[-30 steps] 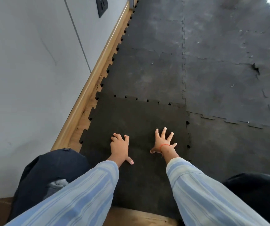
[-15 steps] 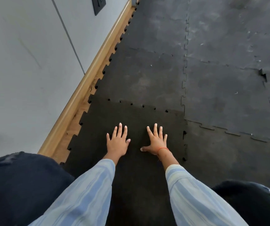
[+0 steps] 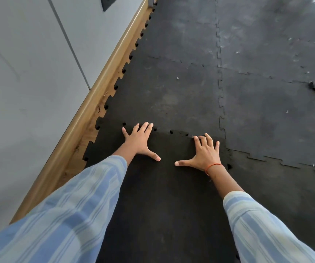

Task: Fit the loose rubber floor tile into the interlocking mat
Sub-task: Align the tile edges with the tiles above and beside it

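A dark black rubber floor tile (image 3: 164,196) with jigsaw-toothed edges lies in front of me, against the grey, dusty interlocking mat (image 3: 257,103). My left hand (image 3: 138,139) lies flat on the tile, fingers spread, fingertips on its far toothed edge. My right hand (image 3: 205,151) presses flat near the tile's far right corner, with a red thread on the wrist. Small gaps show along the far seam (image 3: 172,132) between the tile's teeth and the mat. Both hands hold nothing.
A grey wall (image 3: 29,82) with a wooden skirting board (image 3: 96,95) runs along the left, with a strip of bare wooden floor (image 3: 80,149) beside the tile. A torn spot (image 3: 313,88) shows in the mat at the right. A dark wall socket (image 3: 108,2) sits top left.
Both hands slid forward from the tile's middle to its far edge and spread further apart. The view has leaned forward, and my knees have dropped out of sight.
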The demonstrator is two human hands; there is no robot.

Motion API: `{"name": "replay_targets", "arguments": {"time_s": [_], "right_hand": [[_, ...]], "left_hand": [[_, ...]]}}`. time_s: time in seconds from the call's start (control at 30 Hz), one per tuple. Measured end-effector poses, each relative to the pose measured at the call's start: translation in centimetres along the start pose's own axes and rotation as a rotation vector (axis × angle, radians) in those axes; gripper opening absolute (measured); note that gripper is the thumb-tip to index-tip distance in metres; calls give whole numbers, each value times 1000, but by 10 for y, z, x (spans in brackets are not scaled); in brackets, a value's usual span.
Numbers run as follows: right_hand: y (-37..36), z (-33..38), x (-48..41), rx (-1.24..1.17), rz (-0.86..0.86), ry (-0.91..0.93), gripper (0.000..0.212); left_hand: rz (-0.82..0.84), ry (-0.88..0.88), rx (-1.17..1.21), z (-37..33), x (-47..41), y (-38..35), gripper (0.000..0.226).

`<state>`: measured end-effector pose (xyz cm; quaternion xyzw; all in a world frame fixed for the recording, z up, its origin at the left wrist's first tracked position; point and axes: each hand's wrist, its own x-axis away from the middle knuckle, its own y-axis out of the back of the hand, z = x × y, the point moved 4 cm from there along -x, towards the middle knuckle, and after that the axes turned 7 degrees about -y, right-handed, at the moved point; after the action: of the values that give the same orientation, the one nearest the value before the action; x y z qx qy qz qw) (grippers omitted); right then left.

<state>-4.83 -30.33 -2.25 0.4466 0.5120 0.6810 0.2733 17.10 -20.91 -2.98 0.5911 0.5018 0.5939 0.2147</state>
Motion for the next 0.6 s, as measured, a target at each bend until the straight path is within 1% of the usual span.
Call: {"name": "replay_targets", "arguments": {"time_s": [0.07,0.17,0.3,0.6], "right_hand": [[5,7,-1,22,-12,-2,137],[6,13,1,42,-7,-17,137],[3,17,7,74,-11,-26,138],[-7,20,26,45,-9,-68,136]], "left_hand": [[-7,-4,16,1,2,3,139],[17,-20,35,2,5,6,137],[46,-27,54,9,10,4,137],[79,-60,10,10,17,-6,137]]}}
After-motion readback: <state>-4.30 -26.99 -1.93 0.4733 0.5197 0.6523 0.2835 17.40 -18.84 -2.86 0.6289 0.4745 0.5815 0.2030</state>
